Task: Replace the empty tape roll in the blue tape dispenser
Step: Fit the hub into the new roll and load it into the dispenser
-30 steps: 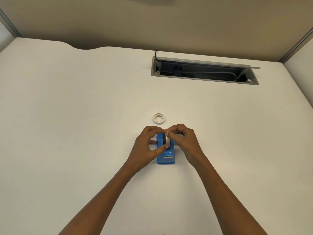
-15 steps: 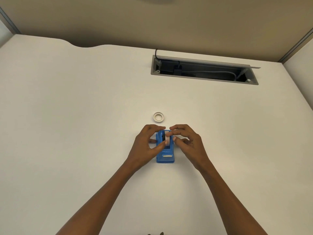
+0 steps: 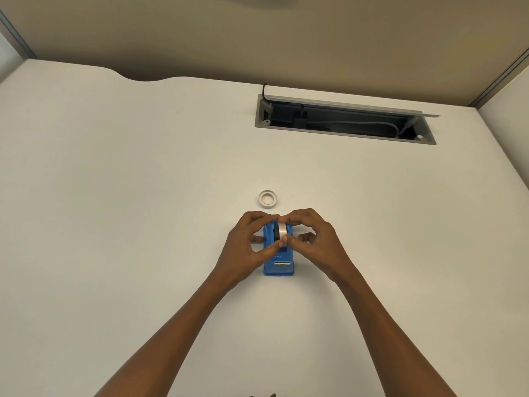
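The blue tape dispenser (image 3: 279,265) stands on the white desk, its metal cutter at the near end. A clear tape roll (image 3: 281,231) on a black hub stands upright in the dispenser's slot. My left hand (image 3: 248,247) pinches the roll from the left with thumb and forefinger. From the right, my right hand (image 3: 313,239) pinches the same roll. An empty white tape core (image 3: 268,199) lies flat on the desk just beyond the dispenser. How deep the roll sits in the slot is hidden by my fingers.
An open grey cable tray (image 3: 345,119) with cables inside is set into the white desk (image 3: 128,210) at the back right. A beige partition wall rises behind the desk's far edge.
My fingers have shifted on the roll. The right hand's fingers, spread half a second ago, have closed back onto it. The dispenser and empty core stayed in place.
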Action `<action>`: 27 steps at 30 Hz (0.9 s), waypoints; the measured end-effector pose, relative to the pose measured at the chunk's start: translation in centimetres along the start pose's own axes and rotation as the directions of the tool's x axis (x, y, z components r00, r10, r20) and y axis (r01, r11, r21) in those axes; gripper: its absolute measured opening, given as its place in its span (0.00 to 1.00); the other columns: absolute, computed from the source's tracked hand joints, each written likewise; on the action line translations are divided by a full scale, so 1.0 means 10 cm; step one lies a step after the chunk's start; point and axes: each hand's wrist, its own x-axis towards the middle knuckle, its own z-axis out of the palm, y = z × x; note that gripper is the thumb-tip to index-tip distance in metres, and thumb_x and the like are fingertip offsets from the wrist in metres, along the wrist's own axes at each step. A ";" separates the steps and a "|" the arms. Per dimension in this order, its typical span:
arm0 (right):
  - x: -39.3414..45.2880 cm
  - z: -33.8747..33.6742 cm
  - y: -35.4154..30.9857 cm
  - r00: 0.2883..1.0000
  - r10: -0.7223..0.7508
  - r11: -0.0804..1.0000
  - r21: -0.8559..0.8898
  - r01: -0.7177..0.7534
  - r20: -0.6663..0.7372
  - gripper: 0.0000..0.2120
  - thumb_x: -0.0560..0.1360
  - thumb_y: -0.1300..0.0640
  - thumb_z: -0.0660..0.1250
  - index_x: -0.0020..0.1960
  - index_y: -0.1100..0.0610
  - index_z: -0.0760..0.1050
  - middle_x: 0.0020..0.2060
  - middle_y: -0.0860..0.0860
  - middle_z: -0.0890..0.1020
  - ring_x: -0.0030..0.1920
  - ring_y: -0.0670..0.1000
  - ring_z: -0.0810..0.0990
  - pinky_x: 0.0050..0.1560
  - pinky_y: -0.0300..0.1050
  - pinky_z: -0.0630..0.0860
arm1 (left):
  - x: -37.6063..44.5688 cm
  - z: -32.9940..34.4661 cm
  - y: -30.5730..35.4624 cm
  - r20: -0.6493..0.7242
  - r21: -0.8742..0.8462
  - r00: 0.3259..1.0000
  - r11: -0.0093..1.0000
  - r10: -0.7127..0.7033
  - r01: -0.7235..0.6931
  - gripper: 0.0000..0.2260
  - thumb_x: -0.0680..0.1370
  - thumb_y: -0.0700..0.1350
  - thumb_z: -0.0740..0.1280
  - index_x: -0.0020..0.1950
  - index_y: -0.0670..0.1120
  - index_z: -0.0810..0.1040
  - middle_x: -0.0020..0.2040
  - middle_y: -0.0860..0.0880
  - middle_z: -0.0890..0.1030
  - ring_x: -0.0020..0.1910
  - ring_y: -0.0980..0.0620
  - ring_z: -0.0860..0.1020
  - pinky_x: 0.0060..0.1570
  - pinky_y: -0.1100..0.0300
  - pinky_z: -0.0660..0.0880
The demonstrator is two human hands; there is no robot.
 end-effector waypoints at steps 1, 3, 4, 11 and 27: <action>0.01 0.00 0.00 1.000 0.004 1.000 -0.001 -0.004 -0.004 0.14 0.69 0.60 0.72 0.54 0.54 0.79 0.52 0.49 0.78 0.51 0.43 0.77 0.42 0.35 0.77 | 0.00 0.00 -0.01 0.000 0.005 1.000 1.000 -0.001 0.001 0.20 0.69 0.49 0.71 0.59 0.58 0.72 0.55 0.56 0.73 0.53 0.68 0.73 0.46 0.76 0.73; 0.02 0.01 -0.01 1.000 0.025 1.000 0.000 -0.025 -0.016 0.14 0.69 0.61 0.72 0.54 0.56 0.79 0.52 0.50 0.78 0.51 0.44 0.77 0.43 0.36 0.77 | 0.00 0.00 -0.01 0.003 0.009 1.000 1.000 -0.002 0.002 0.21 0.69 0.47 0.71 0.60 0.57 0.72 0.56 0.54 0.72 0.53 0.69 0.72 0.46 0.77 0.73; 0.03 0.01 -0.01 0.999 0.040 0.999 0.002 -0.039 -0.021 0.14 0.69 0.61 0.72 0.54 0.56 0.79 0.52 0.51 0.78 0.52 0.45 0.78 0.43 0.37 0.77 | 0.00 0.00 -0.01 0.006 0.009 1.000 1.000 -0.004 0.004 0.21 0.69 0.47 0.72 0.60 0.58 0.71 0.56 0.54 0.72 0.53 0.70 0.72 0.46 0.77 0.73; 0.07 0.04 0.00 0.992 0.118 0.991 0.073 -0.114 -0.047 0.11 0.69 0.63 0.71 0.51 0.59 0.79 0.51 0.52 0.80 0.53 0.51 0.78 0.49 0.44 0.77 | 0.00 -0.01 0.03 0.008 -0.029 1.000 0.999 -0.016 0.016 0.23 0.68 0.48 0.71 0.56 0.67 0.67 0.55 0.63 0.71 0.54 0.70 0.72 0.44 0.77 0.72; 0.01 -0.01 -0.05 0.996 0.091 0.995 0.053 -0.090 -0.016 0.13 0.68 0.57 0.74 0.52 0.54 0.81 0.52 0.50 0.80 0.53 0.47 0.79 0.45 0.40 0.77 | 0.00 -0.02 0.00 0.010 -0.009 1.000 1.000 0.000 0.000 0.16 0.69 0.49 0.70 0.56 0.58 0.74 0.54 0.59 0.72 0.54 0.64 0.74 0.45 0.74 0.74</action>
